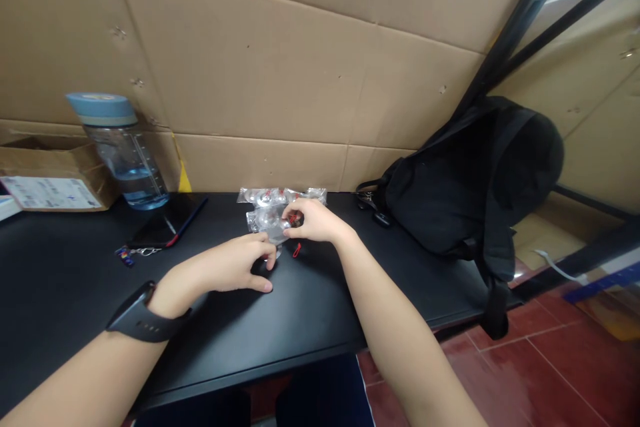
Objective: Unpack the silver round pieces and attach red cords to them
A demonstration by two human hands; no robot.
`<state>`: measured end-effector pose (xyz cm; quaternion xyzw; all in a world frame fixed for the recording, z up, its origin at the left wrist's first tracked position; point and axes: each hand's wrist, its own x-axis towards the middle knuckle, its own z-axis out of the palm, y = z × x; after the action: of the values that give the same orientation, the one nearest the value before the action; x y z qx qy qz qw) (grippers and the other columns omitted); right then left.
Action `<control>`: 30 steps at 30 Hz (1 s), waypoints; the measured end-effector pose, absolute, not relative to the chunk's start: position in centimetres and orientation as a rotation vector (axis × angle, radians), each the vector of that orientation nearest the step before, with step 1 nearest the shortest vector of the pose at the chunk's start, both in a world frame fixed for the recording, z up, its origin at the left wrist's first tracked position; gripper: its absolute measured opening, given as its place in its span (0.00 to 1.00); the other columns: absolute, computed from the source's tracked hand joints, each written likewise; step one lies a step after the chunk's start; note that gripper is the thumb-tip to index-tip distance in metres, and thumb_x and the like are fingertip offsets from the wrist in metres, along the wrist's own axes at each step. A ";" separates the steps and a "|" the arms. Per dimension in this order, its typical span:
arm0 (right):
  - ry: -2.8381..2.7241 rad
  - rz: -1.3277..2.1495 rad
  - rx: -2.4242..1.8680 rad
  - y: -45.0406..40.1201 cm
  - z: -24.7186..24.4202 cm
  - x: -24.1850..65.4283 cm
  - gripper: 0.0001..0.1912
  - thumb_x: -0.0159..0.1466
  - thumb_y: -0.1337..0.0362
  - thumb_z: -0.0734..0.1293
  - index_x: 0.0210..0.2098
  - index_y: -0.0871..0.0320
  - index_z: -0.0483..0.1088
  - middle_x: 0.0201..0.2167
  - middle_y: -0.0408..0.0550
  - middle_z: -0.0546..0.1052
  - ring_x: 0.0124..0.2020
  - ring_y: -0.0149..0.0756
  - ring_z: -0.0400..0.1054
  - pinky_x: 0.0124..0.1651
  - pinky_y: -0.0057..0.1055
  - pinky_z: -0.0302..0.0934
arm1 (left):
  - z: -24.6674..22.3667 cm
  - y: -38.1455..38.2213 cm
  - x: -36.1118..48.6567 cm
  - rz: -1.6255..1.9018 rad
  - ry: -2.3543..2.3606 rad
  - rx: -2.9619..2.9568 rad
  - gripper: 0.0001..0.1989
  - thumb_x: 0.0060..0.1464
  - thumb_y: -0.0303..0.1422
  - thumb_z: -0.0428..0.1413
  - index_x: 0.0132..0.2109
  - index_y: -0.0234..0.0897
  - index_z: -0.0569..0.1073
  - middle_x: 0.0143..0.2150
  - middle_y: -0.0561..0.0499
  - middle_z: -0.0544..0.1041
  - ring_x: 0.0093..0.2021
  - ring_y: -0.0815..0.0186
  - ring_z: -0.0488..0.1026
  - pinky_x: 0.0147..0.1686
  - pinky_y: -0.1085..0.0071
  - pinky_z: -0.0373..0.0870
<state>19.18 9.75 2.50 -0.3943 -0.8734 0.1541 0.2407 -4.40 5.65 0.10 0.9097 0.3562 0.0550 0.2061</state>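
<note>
Clear plastic packets (267, 198) with shiny round contents and red marks lie in a row at the back of the black table. Another clear packet (273, 221) is in front of them, under the fingers of my right hand (315, 220). The thumb and fingers of that hand are closed on its right end, where something red shows. My left hand (243, 263) is just in front and to the left, thumb apart from the bent fingers, with nothing visible in it. By its fingertips is a small shiny round piece (279, 253), partly hidden. A small red loop (297, 251) lies below my right hand.
On the left of the black table (310, 313) are a water bottle (127, 160), a phone (167, 220) with a keyring charm (125, 255), and an open cardboard box (55, 170). A black backpack (450, 180) sits at the right. Cardboard panels (280, 67) stand behind.
</note>
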 end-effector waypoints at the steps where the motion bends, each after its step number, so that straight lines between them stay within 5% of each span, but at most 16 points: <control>1: -2.392 0.422 -1.077 9.7 2.5 19.2 0.12 0.55 0.68 0.76 0.39 0.60 0.77 0.35 0.45 0.78 0.36 0.33 0.69 0.42 0.28 0.60 | 0.1 5.6 -4.3 0.147 0.994 2.528 0.14 0.50 0.44 0.66 0.41 0.43 0.77 0.44 0.49 0.74 0.42 0.58 0.73 0.41 0.67 0.66; 17: -2.396 0.431 -1.069 9.8 2.4 19.2 0.11 0.56 0.66 0.76 0.39 0.60 0.78 0.35 0.45 0.78 0.36 0.33 0.69 0.41 0.28 0.59 | -0.2 7.1 -4.8 0.272 0.999 2.557 0.11 0.51 0.40 0.66 0.36 0.40 0.73 0.43 0.49 0.75 0.44 0.57 0.72 0.44 0.67 0.66; 23: -2.389 0.419 -1.082 9.8 2.5 19.5 0.12 0.55 0.68 0.75 0.40 0.59 0.78 0.35 0.44 0.78 0.36 0.32 0.68 0.41 0.28 0.59 | -0.1 7.2 -4.4 0.736 1.089 2.671 0.21 0.59 0.44 0.60 0.55 0.41 0.69 0.56 0.42 0.73 0.55 0.51 0.70 0.54 0.59 0.66; 30: -2.408 0.383 -1.080 9.9 2.6 19.6 0.13 0.54 0.67 0.76 0.39 0.60 0.78 0.35 0.45 0.77 0.35 0.33 0.68 0.41 0.28 0.59 | -0.7 7.5 -5.2 0.369 1.013 2.666 0.13 0.62 0.40 0.56 0.52 0.45 0.73 0.53 0.49 0.78 0.52 0.55 0.75 0.50 0.63 0.68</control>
<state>19.57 9.90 2.63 -0.3937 -0.8776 0.1395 0.2354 -5.22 7.52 -0.74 0.9189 0.3492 0.1273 0.1325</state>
